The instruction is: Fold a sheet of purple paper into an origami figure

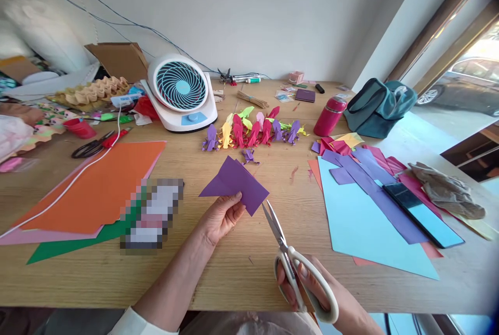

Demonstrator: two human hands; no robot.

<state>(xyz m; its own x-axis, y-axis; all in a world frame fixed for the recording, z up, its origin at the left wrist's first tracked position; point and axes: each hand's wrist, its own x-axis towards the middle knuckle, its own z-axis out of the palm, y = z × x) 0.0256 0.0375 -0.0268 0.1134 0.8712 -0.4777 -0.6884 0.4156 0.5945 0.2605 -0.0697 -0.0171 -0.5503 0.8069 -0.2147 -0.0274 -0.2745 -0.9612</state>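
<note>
Fingers of the left hand (223, 216) pinch the lower edge of a purple paper piece (236, 183), thumb on its face, holding it raised above the wooden table (218, 278). Fingers of the right hand (307, 285) are looped through the pale handles of the scissors (286, 254), whose blades stand slightly parted, tips just beside the paper's right corner. Beyond the paper sits a small purple folded piece (248, 156), and behind that a cluster of folded paper figures (253, 130) in red, purple, yellow, pink and green. A white fan (181, 88) stands behind and to the left of the cluster; a red bottle (330, 116) stands to its right, near a teal bag (380, 106). On the left lie orange sheets (97, 184) over pink and green ones, crossed by a white cable (83, 170). On the right, purple strips (378, 200) and a phone (423, 214) lie over a light blue sheet (360, 220).
</note>
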